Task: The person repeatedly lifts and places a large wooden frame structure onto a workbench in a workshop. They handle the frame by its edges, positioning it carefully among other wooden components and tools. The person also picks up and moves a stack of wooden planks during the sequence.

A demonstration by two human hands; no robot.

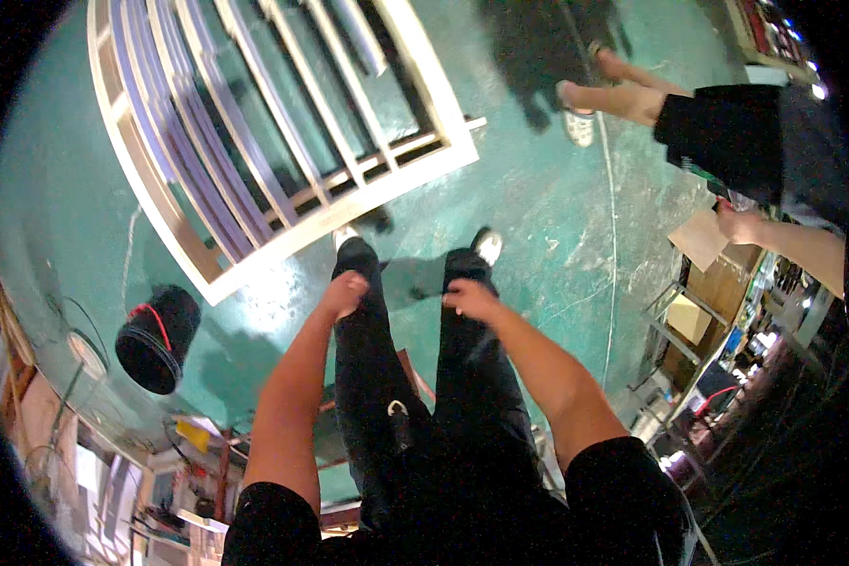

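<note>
Pale slatted frame (pixel 349 209) — beyond both hands (pixel 350 291) (pixel 471 299), leftward, apart.

– What's the floor (pixel 547 283) like?
– Green and scuffed, with a pale line (pixel 614 247) and a bright glare (pixel 275 307).
– And along the right?
– Clutter (pixel 720 385), and small lights (pixel 818 91) higher up.
</note>
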